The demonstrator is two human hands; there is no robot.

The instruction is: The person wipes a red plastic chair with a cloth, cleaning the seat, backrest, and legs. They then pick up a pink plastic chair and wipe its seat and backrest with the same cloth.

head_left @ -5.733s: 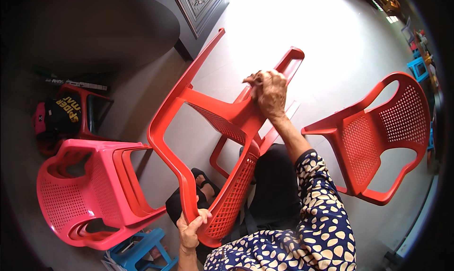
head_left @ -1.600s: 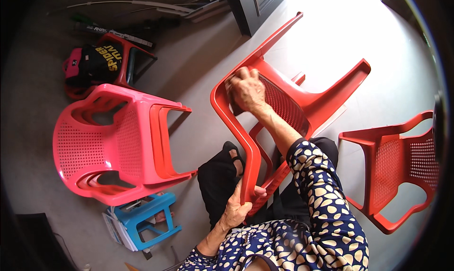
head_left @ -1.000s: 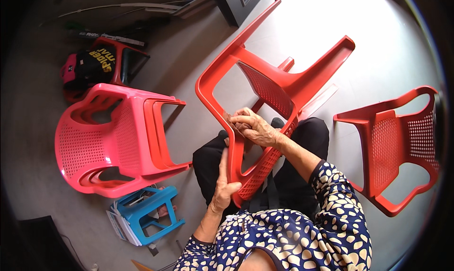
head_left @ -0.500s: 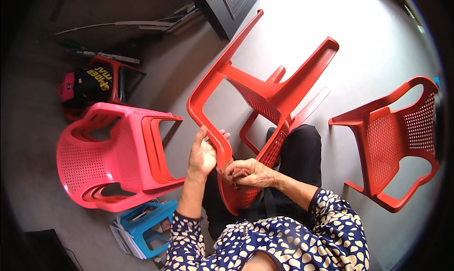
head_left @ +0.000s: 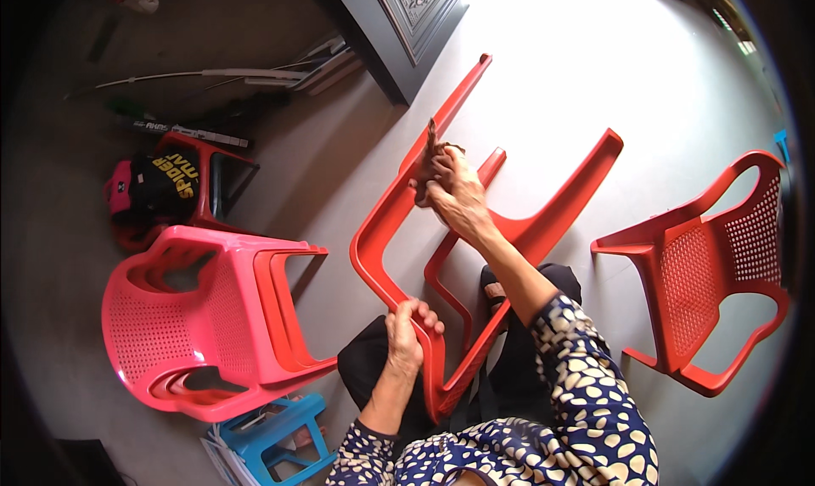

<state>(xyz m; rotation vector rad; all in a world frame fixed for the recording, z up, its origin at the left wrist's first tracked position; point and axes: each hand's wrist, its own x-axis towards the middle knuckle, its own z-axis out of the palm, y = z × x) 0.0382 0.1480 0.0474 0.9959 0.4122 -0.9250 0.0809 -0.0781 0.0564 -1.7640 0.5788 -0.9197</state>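
1. Left hand [head_left: 406,337] is clamped on the lower rim of the upturned red chair [head_left: 475,231], held over the lap.
2. Right hand [head_left: 450,185] is closed on a leg (fingers wrapped).
3. Pale grey floor [head_left: 340,172] is seen beyond; dark panelled door [head_left: 407,19] farthest.

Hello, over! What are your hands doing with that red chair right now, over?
Left hand gripping the red plastic chair at its lower frame. Right hand clamped on one leg. Stacked pink plastic chairs stand apart on the left.

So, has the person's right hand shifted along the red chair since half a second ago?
Yes. The right hand went from the red chair frame near the lap up to a leg, toward the dark door.
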